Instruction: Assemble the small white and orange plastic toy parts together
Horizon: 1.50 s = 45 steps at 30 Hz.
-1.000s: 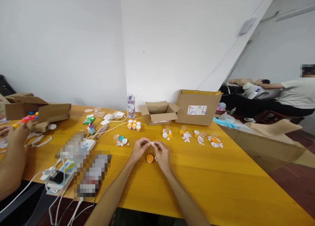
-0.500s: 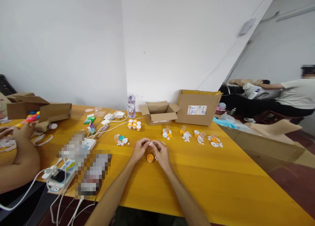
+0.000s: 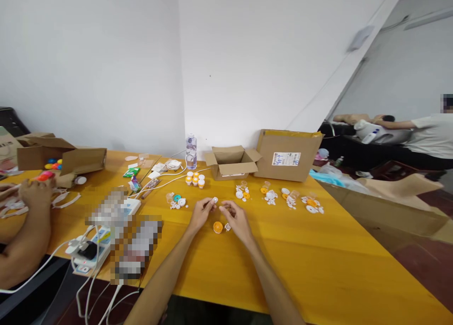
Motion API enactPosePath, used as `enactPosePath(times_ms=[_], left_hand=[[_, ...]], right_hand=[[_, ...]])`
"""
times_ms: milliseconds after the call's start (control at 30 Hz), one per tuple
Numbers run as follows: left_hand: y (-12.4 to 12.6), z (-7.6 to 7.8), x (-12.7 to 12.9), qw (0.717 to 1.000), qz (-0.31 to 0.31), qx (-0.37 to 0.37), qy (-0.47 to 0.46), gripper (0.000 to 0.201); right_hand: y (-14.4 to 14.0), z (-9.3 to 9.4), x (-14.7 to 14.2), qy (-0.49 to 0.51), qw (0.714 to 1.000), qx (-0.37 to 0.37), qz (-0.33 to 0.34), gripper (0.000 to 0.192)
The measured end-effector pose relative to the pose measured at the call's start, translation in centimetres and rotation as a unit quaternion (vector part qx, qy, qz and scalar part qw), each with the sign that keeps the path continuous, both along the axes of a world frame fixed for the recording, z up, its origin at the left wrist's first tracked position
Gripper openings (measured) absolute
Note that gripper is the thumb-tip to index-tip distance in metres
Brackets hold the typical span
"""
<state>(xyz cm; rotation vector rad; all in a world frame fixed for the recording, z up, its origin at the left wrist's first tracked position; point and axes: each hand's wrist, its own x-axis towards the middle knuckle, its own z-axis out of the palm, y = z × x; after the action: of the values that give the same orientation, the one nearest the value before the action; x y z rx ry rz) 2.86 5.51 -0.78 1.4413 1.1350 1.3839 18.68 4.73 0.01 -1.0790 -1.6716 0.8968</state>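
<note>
On the yellow-brown table (image 3: 318,268), big carton (image 3: 283,173) standing at the back.
On its front, white label (image 3: 286,158) with print and blue handwriting, too small for reading. Right hand (image 3: 238,218) with thumb and forefinger slightly apart; cannot tell if holding something. Left hand (image 3: 200,215) with thumb and forefinger pinched. Below, orange cup (image 3: 218,227), mouth upward; beside it, white wheel-like piece (image 3: 227,226). In left pinch, above the table: small white part (image 3: 214,200), too tiny for telling direction or long axis.
</note>
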Motion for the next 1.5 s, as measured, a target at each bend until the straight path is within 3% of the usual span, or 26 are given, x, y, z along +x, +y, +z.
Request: enactPosePath(times_ms=[67, 200, 333, 500, 800, 967, 1133, 1367, 1500], left_hand=[[0.2, 0.0, -0.3, 0.999, 0.028, -0.009, -0.028, 0.040], [0.4, -0.1, -0.7, 0.996, 0.054, -0.018, -0.069, 0.039], [0.4, -0.2, -0.6, 0.994, 0.068, -0.025, -0.086, 0.037], [0.2, -0.2, -0.4, 0.994, 0.065, -0.019, -0.083, 0.036], [0.4, -0.3, -0.6, 0.996, 0.059, -0.015, -0.063, 0.040], [0.5, -0.2, -0.7, 0.996, 0.061, -0.015, -0.065, 0.040], [0.5, -0.1, -0.8, 0.995, 0.069, -0.021, -0.070, 0.038], [0.4, -0.2, -0.6, 0.994, 0.062, -0.031, -0.090, 0.032], [0.4, -0.4, -0.7, 0.993, 0.062, -0.034, -0.094, 0.032]], right_hand=[[-0.3, 0.5, 0.4, -0.096, 0.995, 0.012, 0.026, 0.030], [-1.3, 1.3, 0.9, -0.280, 0.956, 0.030, 0.082, 0.032], [-1.8, 1.7, 1.0, -0.356, 0.926, 0.032, 0.124, 0.036], [-1.8, 1.0, 0.8, -0.369, 0.919, 0.074, 0.121, 0.023], [-0.7, -2.5, -0.8, -0.378, 0.914, 0.145, -0.007, 0.027], [-0.9, -1.7, -0.7, -0.389, 0.910, 0.131, -0.050, 0.036], [-1.6, -0.9, 1.1, -0.426, 0.899, 0.095, -0.039, 0.036], [-2.3, -3.5, 3.3, -0.388, 0.912, 0.133, -0.007, 0.027], [-2.1, -3.8, 3.6, -0.346, 0.925, 0.156, 0.000, 0.026]])
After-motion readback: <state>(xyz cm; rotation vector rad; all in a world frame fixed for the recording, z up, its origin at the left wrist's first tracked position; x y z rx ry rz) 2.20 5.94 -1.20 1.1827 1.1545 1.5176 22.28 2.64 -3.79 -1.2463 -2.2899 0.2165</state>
